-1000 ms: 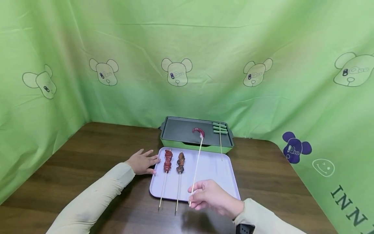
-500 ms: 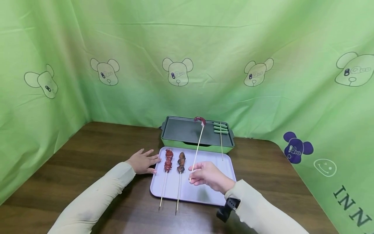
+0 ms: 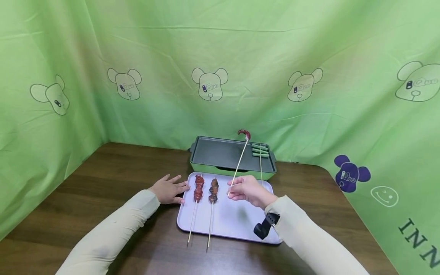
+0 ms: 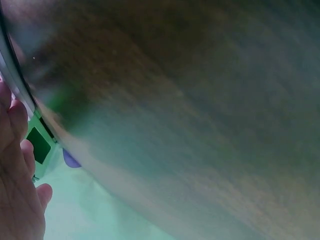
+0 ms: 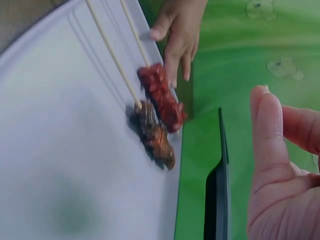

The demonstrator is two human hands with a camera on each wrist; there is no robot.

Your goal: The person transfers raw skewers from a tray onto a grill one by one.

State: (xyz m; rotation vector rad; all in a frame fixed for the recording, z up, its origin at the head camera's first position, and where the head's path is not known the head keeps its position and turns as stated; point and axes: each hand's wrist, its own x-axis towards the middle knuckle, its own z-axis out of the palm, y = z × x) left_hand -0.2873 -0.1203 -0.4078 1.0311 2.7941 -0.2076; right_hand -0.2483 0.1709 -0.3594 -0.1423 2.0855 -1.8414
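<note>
My right hand (image 3: 249, 191), above the tray's right half, pinches the lower end of an octopus tentacle skewer (image 3: 244, 134). Its curled dark red tip stands up over the back edge of the griddle (image 3: 216, 152). Fingers spread, my left hand (image 3: 168, 191) rests at the left rim of the pale lilac tray (image 3: 233, 225). On that tray lie a red meat skewer (image 3: 198, 189) and a browned meat skewer (image 3: 213, 191), sticks toward me. In the right wrist view, thumb and fingertips meet, but the held stick is not clearly visible. The left wrist view shows only part of the left hand (image 4: 17, 165).
A green vegetable skewer (image 3: 260, 150) lies across the griddle's right end, its stick reaching out over the tray. The griddle has a green base (image 3: 206, 168) and stands right behind the tray. A green printed curtain (image 3: 165, 114) borders the wooden table (image 3: 120, 172).
My right hand has moved forward over the tray, carrying the octopus tentacle skewer away from me and slightly right. My left hand has stayed in place.
</note>
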